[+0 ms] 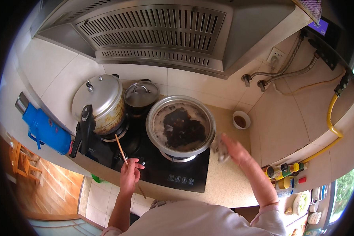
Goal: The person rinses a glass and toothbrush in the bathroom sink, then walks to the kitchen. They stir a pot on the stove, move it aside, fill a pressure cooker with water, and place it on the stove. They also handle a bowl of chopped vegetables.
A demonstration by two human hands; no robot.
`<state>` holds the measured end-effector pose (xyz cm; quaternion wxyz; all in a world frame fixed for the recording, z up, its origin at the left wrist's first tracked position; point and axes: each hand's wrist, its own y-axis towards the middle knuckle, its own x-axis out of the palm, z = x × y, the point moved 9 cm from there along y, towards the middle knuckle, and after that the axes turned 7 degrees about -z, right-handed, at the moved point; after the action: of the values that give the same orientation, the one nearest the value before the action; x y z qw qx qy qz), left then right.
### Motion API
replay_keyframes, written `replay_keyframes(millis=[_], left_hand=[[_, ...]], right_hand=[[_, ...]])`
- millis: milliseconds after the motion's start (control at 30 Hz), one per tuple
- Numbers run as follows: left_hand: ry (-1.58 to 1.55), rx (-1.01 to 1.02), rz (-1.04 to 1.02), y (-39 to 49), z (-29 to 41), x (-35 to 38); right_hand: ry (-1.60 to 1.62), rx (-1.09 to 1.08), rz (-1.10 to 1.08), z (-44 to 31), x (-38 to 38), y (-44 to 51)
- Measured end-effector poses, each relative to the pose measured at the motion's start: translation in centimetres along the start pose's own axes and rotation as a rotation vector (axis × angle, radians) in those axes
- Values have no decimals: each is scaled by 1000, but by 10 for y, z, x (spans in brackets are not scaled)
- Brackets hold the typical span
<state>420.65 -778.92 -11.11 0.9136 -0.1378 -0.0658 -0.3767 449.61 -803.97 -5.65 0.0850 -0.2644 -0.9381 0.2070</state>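
A long wooden stick (pixel 121 150), perhaps a cooking chopstick, is held in my left hand (pixel 131 174) over the front of the black gas hob (pixel 153 174). My right hand (pixel 235 149) is blurred at the right side of the large open metal pot (pixel 151 129), with a greyish cloth (pixel 220 149) beneath its fingers. Dark food (pixel 184 129) sits in foamy liquid inside that pot. At the left burner stands a stained pressure cooker (pixel 101 100) with its lid on. Behind, between the two, is a small dark lidded pot (pixel 141 96).
A white bowl (pixel 241 120) with brown contents stands in the counter's back right corner. Left of the hob is a blue thermos flask (pixel 48 129). Sauce bottles (pixel 286 174) line the right side. The range hood (pixel 156 32) hangs above, and a yellow hose (pixel 330 115) runs down the right wall.
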Motion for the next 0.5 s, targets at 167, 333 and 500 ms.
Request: replay_keyframes(millis=[167,333,500], left_hand=[[-28,-67,61,-2,-12,-12],[-68,-89,35,-2,-15,-20],[-69,-94,73,-6,-21,-36]], right_hand=[[565,-230,154,-24,-67,71],[-92,-253,45,-53,-59,106],[-532,-131,193,-37,-71,112]])
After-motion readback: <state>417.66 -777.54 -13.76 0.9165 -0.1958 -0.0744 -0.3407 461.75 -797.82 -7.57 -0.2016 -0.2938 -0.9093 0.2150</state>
